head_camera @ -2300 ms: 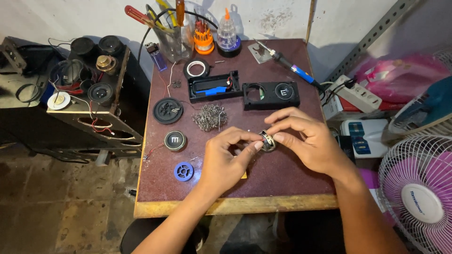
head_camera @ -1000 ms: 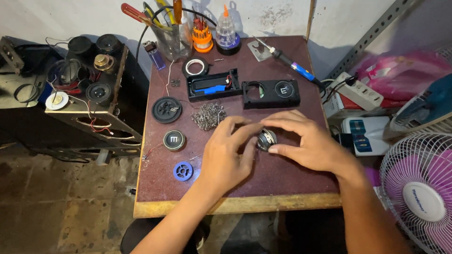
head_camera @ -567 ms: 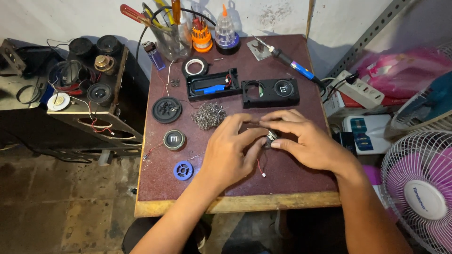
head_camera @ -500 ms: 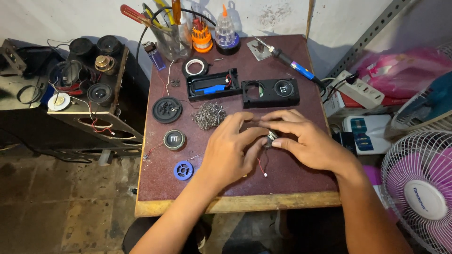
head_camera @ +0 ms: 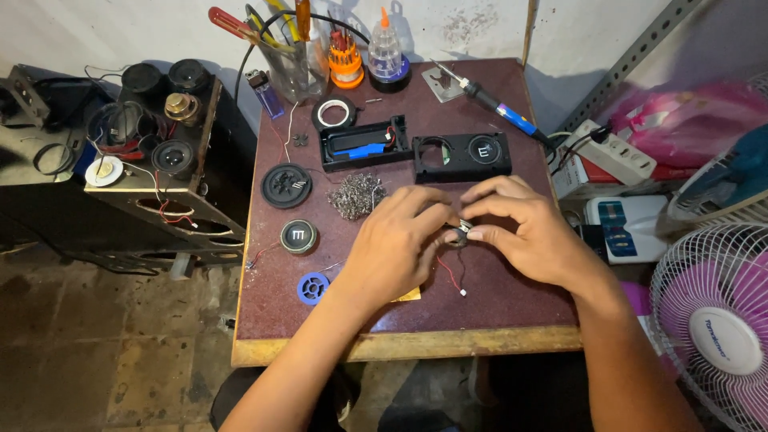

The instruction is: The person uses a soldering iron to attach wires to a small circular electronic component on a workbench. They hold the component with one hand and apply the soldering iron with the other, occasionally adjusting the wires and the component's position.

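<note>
Head view: a clear glass jar (head_camera: 294,68) at the far edge of the maroon table (head_camera: 512,300) holds screwdrivers and pliers upright. Above the table's middle, left hand (head_camera: 398,240) and right hand (head_camera: 524,228) curl inward, fingers pinched together on a small round metal speaker part (head_camera: 462,232) trailing thin red wire (head_camera: 450,276).

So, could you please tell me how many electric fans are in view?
2: a white fan with pink blades at the lower right, and part of a blue fan behind it at the right edge. Others may be hidden.
</note>
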